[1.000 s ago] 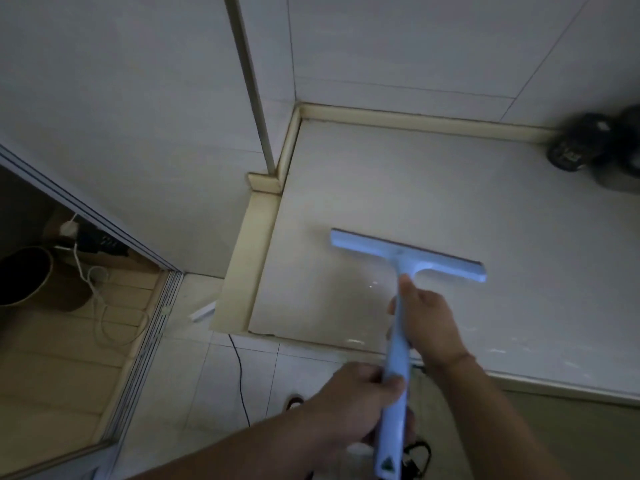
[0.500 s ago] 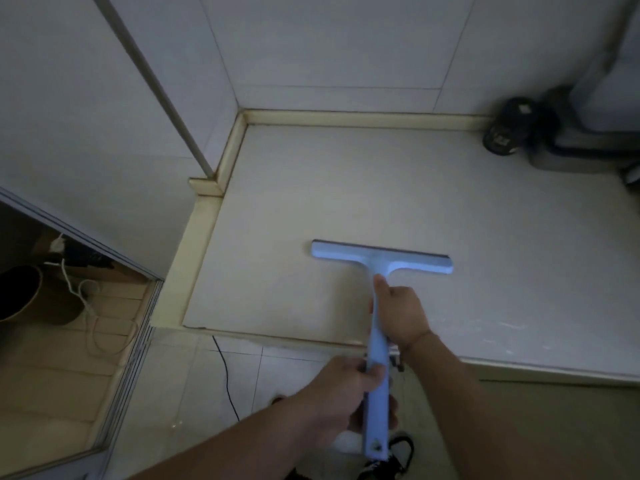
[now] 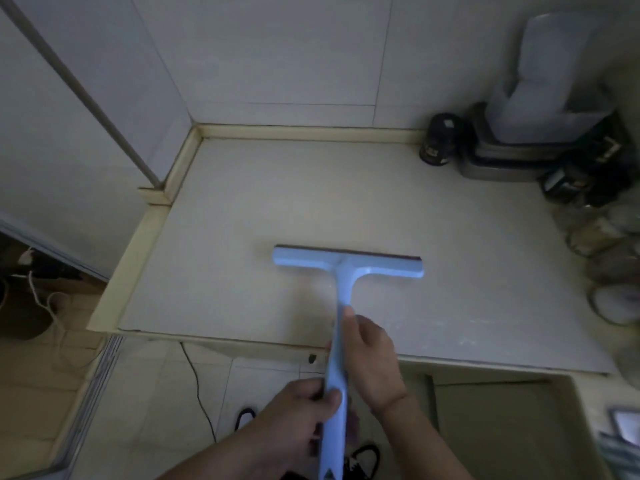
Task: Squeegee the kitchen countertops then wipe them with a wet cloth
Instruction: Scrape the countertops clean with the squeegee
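A light blue squeegee (image 3: 346,265) lies with its blade flat on the pale countertop (image 3: 346,188), near the counter's middle. Its long handle runs back toward me past the front edge. My right hand (image 3: 372,348) grips the handle partway up, just over the counter's front edge. My left hand (image 3: 304,407) grips the handle's lower end, out over the floor. No cloth is in view.
A dark jar (image 3: 438,145) and a grey container stack (image 3: 540,98) stand at the back right corner. Jars and lids (image 3: 613,258) crowd the right edge. A raised cream rim (image 3: 138,254) borders the counter's left side. A black cable (image 3: 201,386) trails on the floor tiles below.
The squeegee blade has shifted right across the counter and squared up with the back wall. My view has swung right, bringing the containers at the back right into sight.
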A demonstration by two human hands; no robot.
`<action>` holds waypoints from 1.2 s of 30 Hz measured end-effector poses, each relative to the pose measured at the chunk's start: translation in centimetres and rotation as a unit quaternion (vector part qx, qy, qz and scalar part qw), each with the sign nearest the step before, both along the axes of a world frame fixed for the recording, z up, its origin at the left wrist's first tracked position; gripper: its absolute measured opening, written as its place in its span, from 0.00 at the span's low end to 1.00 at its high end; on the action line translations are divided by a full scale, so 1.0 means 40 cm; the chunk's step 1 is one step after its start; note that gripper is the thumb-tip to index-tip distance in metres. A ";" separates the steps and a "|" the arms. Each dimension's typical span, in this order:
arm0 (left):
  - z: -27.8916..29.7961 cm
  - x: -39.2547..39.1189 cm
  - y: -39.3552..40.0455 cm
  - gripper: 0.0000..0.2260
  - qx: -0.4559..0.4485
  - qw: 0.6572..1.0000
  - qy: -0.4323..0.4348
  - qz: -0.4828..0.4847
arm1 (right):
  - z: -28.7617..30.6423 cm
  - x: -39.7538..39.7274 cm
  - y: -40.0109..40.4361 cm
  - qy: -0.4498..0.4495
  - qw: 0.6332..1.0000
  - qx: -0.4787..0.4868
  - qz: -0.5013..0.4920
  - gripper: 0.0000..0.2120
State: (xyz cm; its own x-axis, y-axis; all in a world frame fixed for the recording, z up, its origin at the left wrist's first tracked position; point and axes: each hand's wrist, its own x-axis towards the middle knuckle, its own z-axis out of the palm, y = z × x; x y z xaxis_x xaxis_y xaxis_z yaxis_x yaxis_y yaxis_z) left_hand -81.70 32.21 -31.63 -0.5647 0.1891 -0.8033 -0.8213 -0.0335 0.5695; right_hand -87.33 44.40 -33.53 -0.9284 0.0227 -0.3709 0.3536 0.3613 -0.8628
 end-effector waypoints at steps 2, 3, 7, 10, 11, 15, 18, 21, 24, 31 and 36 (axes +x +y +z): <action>0.010 -0.040 0.066 0.07 0.005 0.999 0.042 -0.011 | 0.010 0.057 0.086 0.072 0.995 0.050 -0.052 0.14; 0.006 -0.067 0.103 0.08 0.009 0.999 0.052 -0.005 | 0.022 0.083 0.124 0.084 0.992 0.058 -0.079 0.09; 0.005 -0.155 0.247 0.09 0.026 0.998 0.059 -0.024 | 0.077 0.115 0.228 0.013 0.996 0.004 -0.094 0.08; 0.006 -0.211 0.347 0.09 0.044 0.996 0.052 -0.054 | 0.074 0.074 0.292 -0.009 0.994 -0.049 -0.097 0.16; 0.012 -0.233 0.378 0.08 0.045 0.996 0.054 -0.062 | 0.060 0.055 0.315 0.002 0.994 -0.043 -0.100 0.18; 0.021 -0.382 0.488 0.08 0.058 0.992 0.072 -0.090 | 0.026 -0.053 0.418 0.060 0.992 0.003 -0.108 0.16; 0.025 -0.541 0.561 0.14 0.049 0.994 0.064 -0.068 | 0.024 -0.146 0.497 0.073 0.989 0.024 -0.129 0.09; 0.026 -0.673 0.628 0.14 0.038 0.996 0.062 -0.042 | 0.023 -0.227 0.560 0.069 0.988 0.013 -0.138 0.09; 0.022 -0.771 0.680 0.13 0.040 0.997 0.059 -0.033 | 0.017 -0.286 0.602 0.066 0.986 -0.018 -0.151 0.09; -0.024 -0.840 0.724 0.09 0.013 0.998 0.029 -0.061 | -0.046 -0.300 0.597 0.044 0.978 -0.019 -0.202 0.12; -0.029 -0.815 0.722 0.09 -0.014 0.997 0.010 -0.081 | -0.084 -0.257 0.582 0.018 0.971 -0.048 -0.235 0.14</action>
State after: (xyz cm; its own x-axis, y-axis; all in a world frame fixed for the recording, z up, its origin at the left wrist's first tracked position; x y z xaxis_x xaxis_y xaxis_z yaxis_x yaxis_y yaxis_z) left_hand -114.31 61.08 -32.79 -0.5445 0.2559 -0.7988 -0.8032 0.1152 0.5844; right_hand -97.61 67.67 -36.88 -0.8365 0.4137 -0.3594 0.4281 0.0840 -0.8998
